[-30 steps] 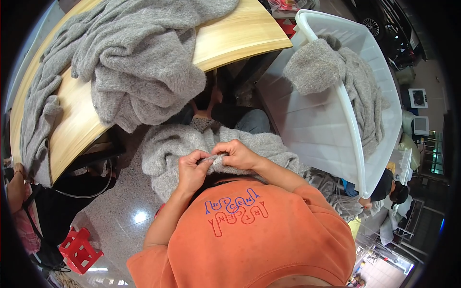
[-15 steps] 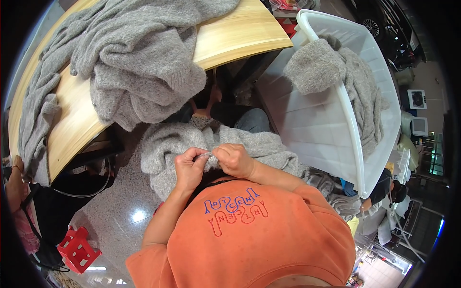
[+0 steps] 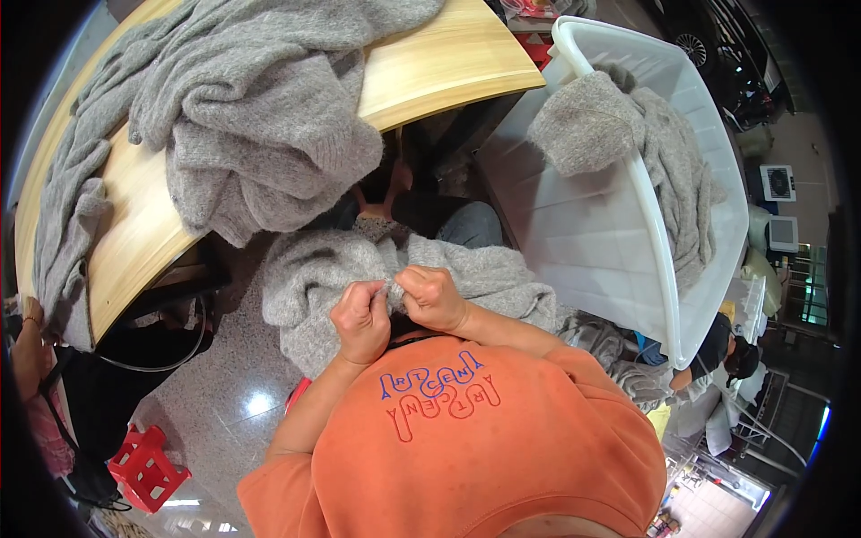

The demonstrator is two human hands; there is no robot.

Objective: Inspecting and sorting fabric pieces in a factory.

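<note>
Across my lap lies a fuzzy grey knit garment (image 3: 314, 269), bunched in thick folds. My left hand (image 3: 361, 321) is closed, thumb and fingers pinching a small grey bit of the knit at its top. Just beside it, slightly higher, my right hand (image 3: 432, 299) is curled closed on the same garment's edge. A small gap separates the two hands, and whatever thread or fine piece lies between the fingertips is too small to make out.
A wooden table (image 3: 439, 63) at the upper left carries a heap of grey knitwear (image 3: 260, 117). To the right stands a white plastic bin (image 3: 574, 215) with grey knits over its rim. A red stool (image 3: 148, 468) is at lower left; other people's hands (image 3: 30, 336) show at the left edge.
My left hand has turned, its fingers curling in more, and shifted slightly right and down. My right hand has stayed nearly in place, still gripping the garment.
</note>
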